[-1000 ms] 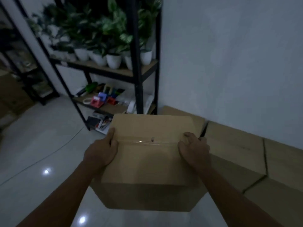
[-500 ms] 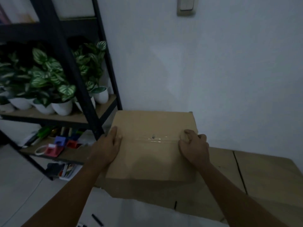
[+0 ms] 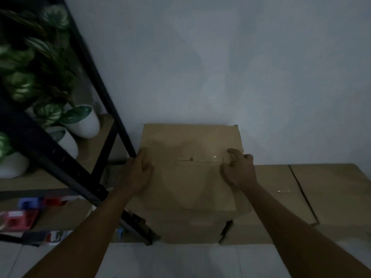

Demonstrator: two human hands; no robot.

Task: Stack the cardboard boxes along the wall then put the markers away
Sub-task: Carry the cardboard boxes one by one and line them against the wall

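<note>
A taped brown cardboard box (image 3: 190, 177) rests against the white wall, on top of a lower row of cardboard boxes (image 3: 281, 189). My left hand (image 3: 138, 173) grips its left edge and my right hand (image 3: 236, 169) grips its right edge, fingers curled over the top near the tape seam. The box's far edge touches the wall. No markers are visible in this view.
A black metal shelf rack (image 3: 80, 121) stands close on the left, its slanted post almost touching the box. White pots with green plants (image 3: 84, 121) sit on its wooden shelf; red and blue items (image 3: 26, 215) lie lower down. White tiled floor (image 3: 180, 261) below.
I carried the box forward to the wall and set it down on the lower boxes. The view came closer and tilted down; both hands keep their hold on the sides.
</note>
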